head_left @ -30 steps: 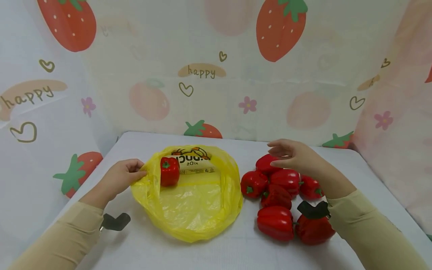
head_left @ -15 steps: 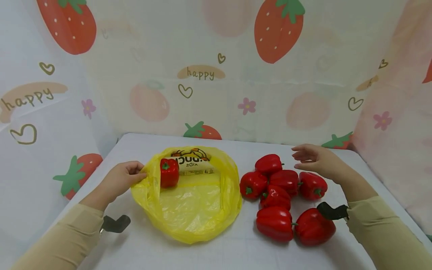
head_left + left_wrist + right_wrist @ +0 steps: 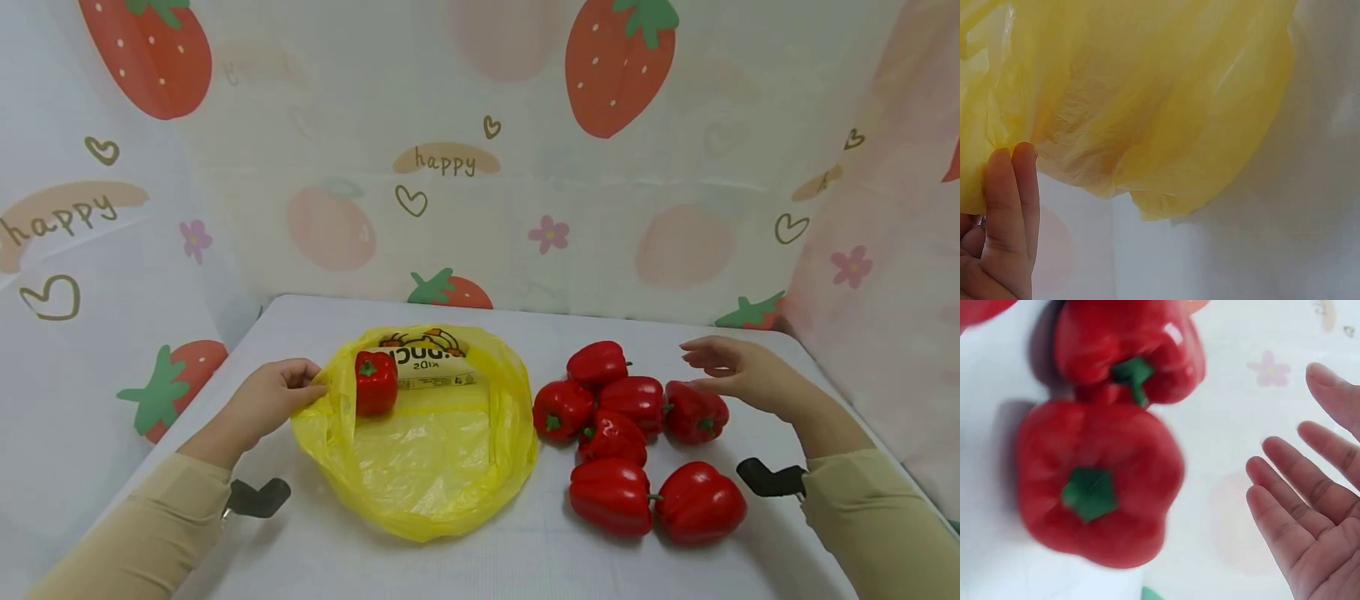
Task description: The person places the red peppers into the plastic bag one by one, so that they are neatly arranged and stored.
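My left hand (image 3: 273, 396) pinches the left rim of a yellow plastic bag (image 3: 435, 467), its mouth spread wide toward me. Thumb and finger meet on the film in the left wrist view, where the bag's side (image 3: 1166, 112) fills the upper part. One red bell pepper (image 3: 377, 383) lies inside the bag at its left. My right hand (image 3: 742, 375) hovers with relaxed fingers and nothing in them, just behind and above the rightmost pepper (image 3: 696, 414) of the group. In the right wrist view the fingers are spread beside a red bell pepper (image 3: 1129, 444) with a green stem.
Several red bell peppers cluster right of the bag, among them one at the back (image 3: 596, 362) and two at the front, a left one (image 3: 611, 497) and a right one (image 3: 701, 504). The white table (image 3: 510, 558) meets a strawberry-print cloth (image 3: 480, 233) behind.
My right hand has moved right, from over the back pepper to beside the rightmost one, uncovering the peppers beneath. The left hand and the bag stay in place.
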Tool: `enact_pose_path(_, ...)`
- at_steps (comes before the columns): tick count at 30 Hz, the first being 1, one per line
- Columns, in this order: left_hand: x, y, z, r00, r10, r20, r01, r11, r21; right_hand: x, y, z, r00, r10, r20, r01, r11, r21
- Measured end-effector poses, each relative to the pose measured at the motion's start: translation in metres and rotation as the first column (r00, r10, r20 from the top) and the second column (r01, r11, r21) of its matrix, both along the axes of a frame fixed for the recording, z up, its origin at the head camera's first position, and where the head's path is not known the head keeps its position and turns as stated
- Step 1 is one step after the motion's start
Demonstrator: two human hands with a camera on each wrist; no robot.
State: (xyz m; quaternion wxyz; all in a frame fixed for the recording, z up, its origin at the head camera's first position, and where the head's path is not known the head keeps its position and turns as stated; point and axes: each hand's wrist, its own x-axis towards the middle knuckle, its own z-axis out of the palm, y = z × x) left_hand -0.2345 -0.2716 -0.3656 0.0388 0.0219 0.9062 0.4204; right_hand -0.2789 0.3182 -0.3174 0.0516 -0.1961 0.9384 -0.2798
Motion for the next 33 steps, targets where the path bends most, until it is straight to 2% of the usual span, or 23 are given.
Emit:
enact_pose_path(5,-0.001,0.000,-0.001,1.000,-0.001,0.002,0.001,1.000,0.005,0.001,0.009,-0.011,0.999,0.001,0.034,-0.001,1.000,-0.006)
enact_pose_path(12,-0.001,0.000,-0.003,1.000,-0.004,-0.008,0.005,1.000,0.008,0.004,0.015,-0.028,0.991,0.004,0.131,-0.004,1.000,0.003)
enact_pose_path(20,0.000,0.002,-0.001,1.000,-0.007,-0.001,0.007,1.000,0.014,0.009,0.018,-0.041,0.991,-0.029,0.129,0.024,0.999,0.043)
enact_pose_path(26,0.001,0.002,-0.001,1.000,0.006,0.009,-0.006,1.000,0.000,0.011,0.022,-0.052,0.991,-0.034,0.133,0.034,0.999,0.004)
enact_pose_path(33,0.000,0.002,-0.001,1.000,0.011,0.006,-0.011,1.000,-0.003,0.010,0.027,-0.062,0.995,-0.001,0.096,0.005,0.999,-0.038)
